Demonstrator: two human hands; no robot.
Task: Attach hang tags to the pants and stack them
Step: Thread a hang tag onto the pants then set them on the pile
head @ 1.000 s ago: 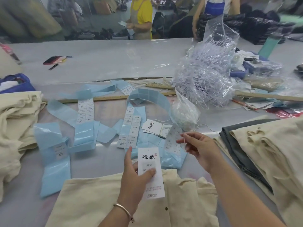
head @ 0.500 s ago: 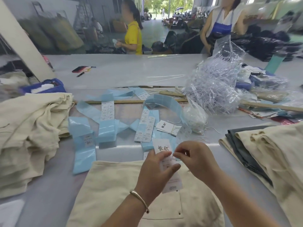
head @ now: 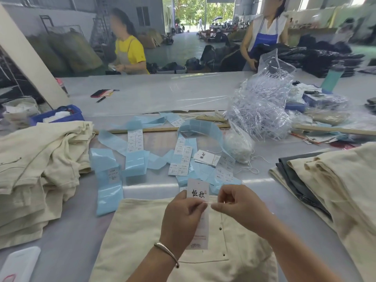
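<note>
My left hand (head: 184, 215) grips a stiff white rectangular hang tag (head: 198, 202) above coarse cream pants (head: 142, 231) lying flat on the table (head: 142, 94). My right hand (head: 237, 206) pinches at its edge. Since 0.5 s ago, the tag stands more upright.

- Bright, even daylight enters from the wide open doorway (head: 189, 15) at the back, where the view outside is washed out.
- The glossy grey table (head: 142, 94) carries pale streaks of glare, and the crumpled clear plastic bag (head: 262, 102) glints.
- Shadows are soft and short.
- Wide-angle distortion bends the edges; the white slanted pillar (head: 30, 58) leans.
- Background figures are soft.
</note>
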